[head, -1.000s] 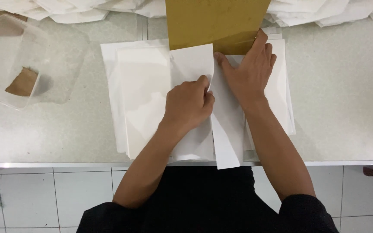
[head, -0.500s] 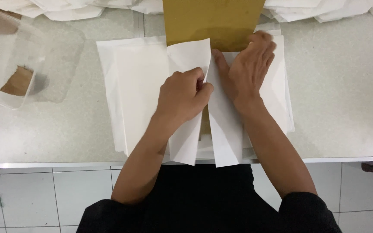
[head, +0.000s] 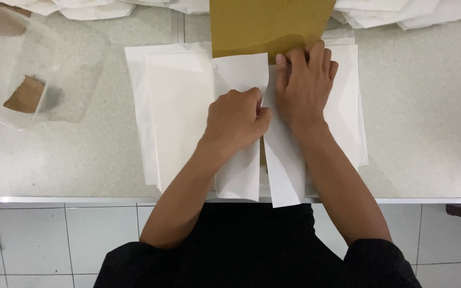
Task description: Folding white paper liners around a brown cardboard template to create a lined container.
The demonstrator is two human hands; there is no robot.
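A stack of white paper sheets lies on the pale table in front of me. The top sheet is folded in from both sides over a mustard-brown board that sticks out beyond its far edge. My left hand is curled on the left flap, pinching its edge near the middle. My right hand lies flat, fingers spread, pressing the right flap down beside the board. The two hands touch at the seam.
A clear plastic box with a brown scrap inside sits at the far left on its lid. Piles of folded white paper line the far edge. White floor tiles show below the table's front rim.
My left hand has drawn the left flap further toward the middle and curled tighter on it. My right hand has shifted slightly up and flattened on the right flap.
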